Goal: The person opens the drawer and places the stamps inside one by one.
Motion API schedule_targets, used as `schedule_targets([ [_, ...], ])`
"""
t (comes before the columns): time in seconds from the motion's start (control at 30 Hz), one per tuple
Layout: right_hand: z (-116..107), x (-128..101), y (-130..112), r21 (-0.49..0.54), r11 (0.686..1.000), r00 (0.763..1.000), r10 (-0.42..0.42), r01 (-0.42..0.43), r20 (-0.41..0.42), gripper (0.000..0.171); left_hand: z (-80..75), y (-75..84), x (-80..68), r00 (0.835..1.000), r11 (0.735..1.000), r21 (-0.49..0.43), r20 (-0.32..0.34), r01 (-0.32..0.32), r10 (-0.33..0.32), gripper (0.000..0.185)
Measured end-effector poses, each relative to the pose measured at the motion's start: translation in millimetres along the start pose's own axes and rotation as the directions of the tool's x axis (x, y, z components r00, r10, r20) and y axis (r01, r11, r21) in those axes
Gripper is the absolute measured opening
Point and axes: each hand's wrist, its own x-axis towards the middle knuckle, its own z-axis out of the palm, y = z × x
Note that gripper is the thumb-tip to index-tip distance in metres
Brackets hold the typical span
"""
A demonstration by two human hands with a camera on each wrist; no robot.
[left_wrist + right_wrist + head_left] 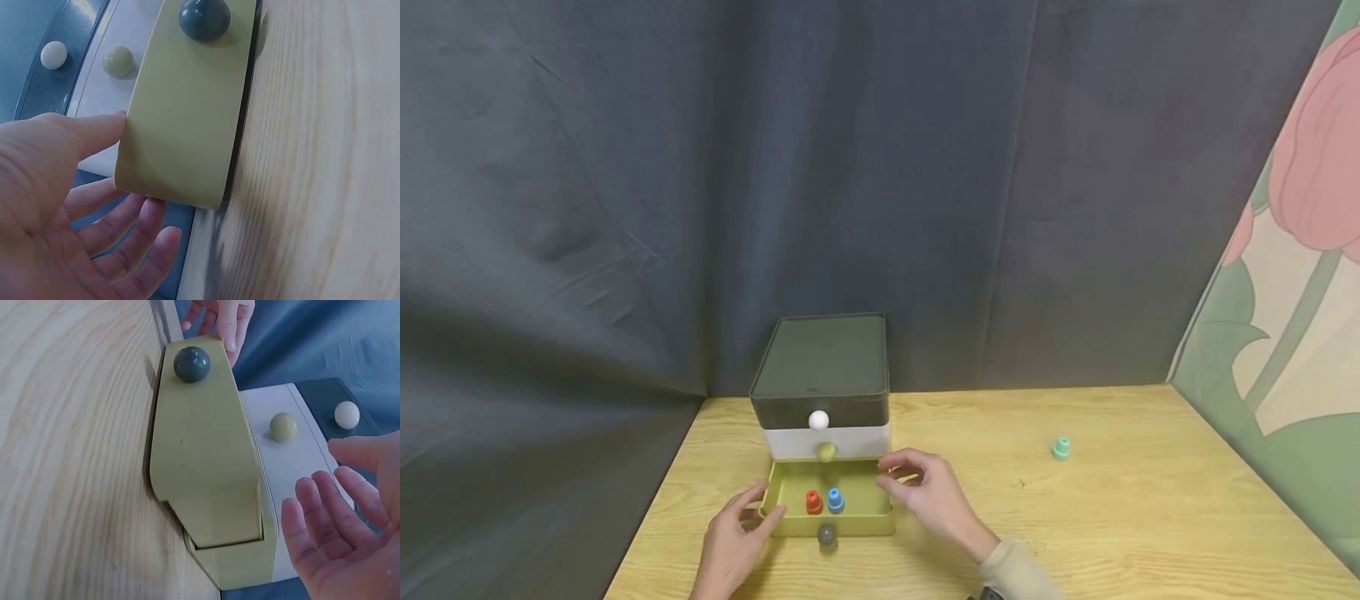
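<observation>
The bottom drawer (867, 526) of a small three-tier drawer box is pulled out. It is olive green with a dark round knob (827, 535). A small red stepped cone piece (813, 502) and a blue one (836, 501) stand side by side inside it. My left hand (730, 537) grips the drawer's left front corner, thumb at the top edge and fingers along the side. By the right side of the drawer, my right hand (931, 500) hovers with fingers apart and nothing held; in the right wrist view its palm (369, 531) shows beside the box.
Above the drawer sit a closed white drawer (865, 441) with a green knob (826, 452) and a closed dark top drawer (857, 410) with a white knob (818, 420). A mint-green stepped cone piece (1061, 448) stands on the wooden table (1135, 508) to the right. Dark curtain (925, 208) hangs behind.
</observation>
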Motion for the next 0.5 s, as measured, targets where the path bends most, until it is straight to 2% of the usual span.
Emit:
schedule_targets([
  [0.23, -13, 1, 7, -0.038, 0.999, 0.999, 0.024, -0.026, -0.047, 0.017, 0.8, 0.3, 2.0, 1.0, 1.0, -0.003, 0.002, 0.022, -0.022, 0.059],
  [0.5, -27, -2, 19, -0.063, 0.996, 0.994, 0.058, -0.064, -0.097, 0.014, 0.3, 1.2, 1.4, 1.0, 1.0, -0.001, 0.002, 0.018, -0.018, 0.057],
])
